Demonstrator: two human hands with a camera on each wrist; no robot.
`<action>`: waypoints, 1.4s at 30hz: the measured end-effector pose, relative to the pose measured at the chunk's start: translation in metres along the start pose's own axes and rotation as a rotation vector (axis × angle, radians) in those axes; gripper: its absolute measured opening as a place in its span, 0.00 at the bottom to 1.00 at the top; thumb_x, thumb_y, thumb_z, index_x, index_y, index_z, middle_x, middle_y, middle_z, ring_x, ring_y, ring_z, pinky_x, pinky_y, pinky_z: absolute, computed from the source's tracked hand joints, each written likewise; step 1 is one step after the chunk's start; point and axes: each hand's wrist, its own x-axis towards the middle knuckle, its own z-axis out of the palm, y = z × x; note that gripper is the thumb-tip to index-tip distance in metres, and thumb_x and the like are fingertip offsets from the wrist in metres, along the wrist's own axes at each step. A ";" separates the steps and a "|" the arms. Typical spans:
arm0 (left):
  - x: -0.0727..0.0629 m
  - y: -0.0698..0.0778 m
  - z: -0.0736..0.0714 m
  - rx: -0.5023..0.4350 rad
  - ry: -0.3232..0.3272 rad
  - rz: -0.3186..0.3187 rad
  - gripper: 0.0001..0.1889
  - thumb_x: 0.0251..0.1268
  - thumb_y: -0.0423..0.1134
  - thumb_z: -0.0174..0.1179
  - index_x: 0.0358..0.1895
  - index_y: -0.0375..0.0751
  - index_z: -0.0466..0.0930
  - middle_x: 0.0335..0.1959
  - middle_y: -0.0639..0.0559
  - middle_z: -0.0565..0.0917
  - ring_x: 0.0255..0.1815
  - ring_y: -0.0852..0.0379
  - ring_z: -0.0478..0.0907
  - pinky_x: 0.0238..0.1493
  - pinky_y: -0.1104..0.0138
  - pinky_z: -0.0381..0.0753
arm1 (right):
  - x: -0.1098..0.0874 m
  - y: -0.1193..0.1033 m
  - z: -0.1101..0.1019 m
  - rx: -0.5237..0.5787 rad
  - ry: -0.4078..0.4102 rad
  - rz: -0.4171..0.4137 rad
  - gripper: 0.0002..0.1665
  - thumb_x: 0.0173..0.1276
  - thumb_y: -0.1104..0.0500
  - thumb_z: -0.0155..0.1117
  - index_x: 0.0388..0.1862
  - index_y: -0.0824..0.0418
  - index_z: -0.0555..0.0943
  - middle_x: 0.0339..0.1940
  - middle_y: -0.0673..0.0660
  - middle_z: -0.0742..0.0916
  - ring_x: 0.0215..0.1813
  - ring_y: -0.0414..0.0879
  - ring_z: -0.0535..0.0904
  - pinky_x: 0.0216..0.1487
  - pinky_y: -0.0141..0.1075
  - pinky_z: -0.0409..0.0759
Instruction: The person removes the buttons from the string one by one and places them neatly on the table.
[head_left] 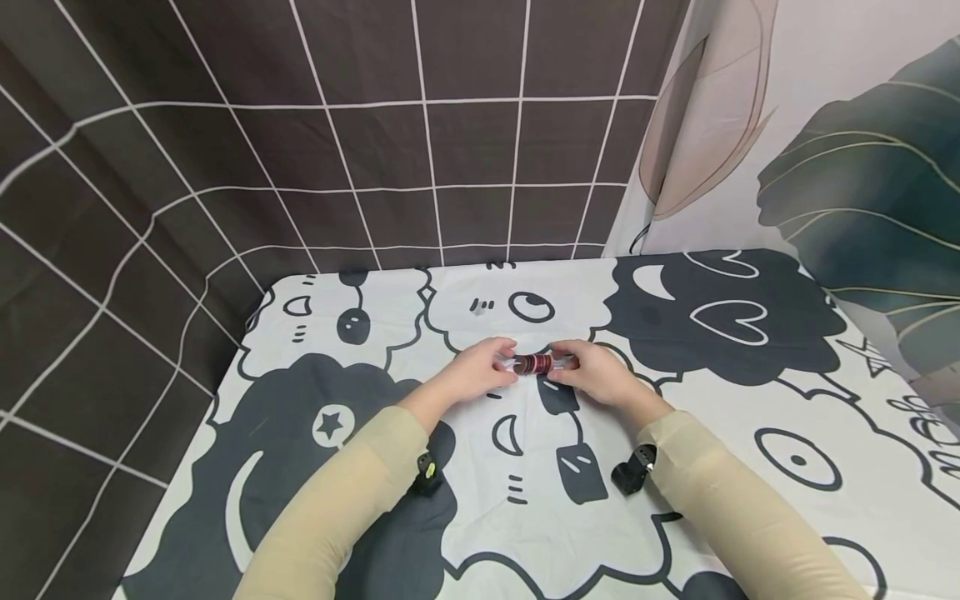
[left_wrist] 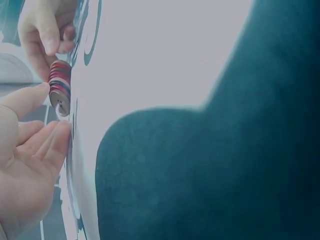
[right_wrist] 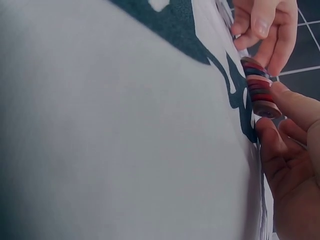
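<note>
Between both hands lies a roll of stacked buttons (head_left: 534,363) in red, brown and dark tones, level on the cloth, with clear plastic seen at its ends. My left hand (head_left: 480,369) holds the left end with thumb and fingertips. At the other end my right hand (head_left: 600,372) does the same. In the left wrist view the roll (left_wrist: 60,82) shows a brown end button with holes, close to the thumb of the left hand (left_wrist: 35,155). The right wrist view has the roll (right_wrist: 260,90) beside the thumb and index finger of the right hand (right_wrist: 295,160).
The table is covered by a white cloth (head_left: 487,508) with dark cartoon figures. A dark curtain with a white grid (head_left: 375,150) hangs behind and to the left. At the right hangs a pale cloth printed with leaves (head_left: 870,175). A black wrist camera (head_left: 633,468) sits by the right sleeve.
</note>
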 end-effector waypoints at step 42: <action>0.006 0.006 0.007 0.124 0.031 0.048 0.18 0.63 0.37 0.59 0.56 0.41 0.77 0.46 0.50 0.78 0.40 0.59 0.74 0.43 0.67 0.74 | 0.010 -0.005 0.012 -0.023 0.017 -0.054 0.18 0.61 0.56 0.66 0.49 0.62 0.82 0.37 0.54 0.84 0.36 0.43 0.77 0.40 0.39 0.75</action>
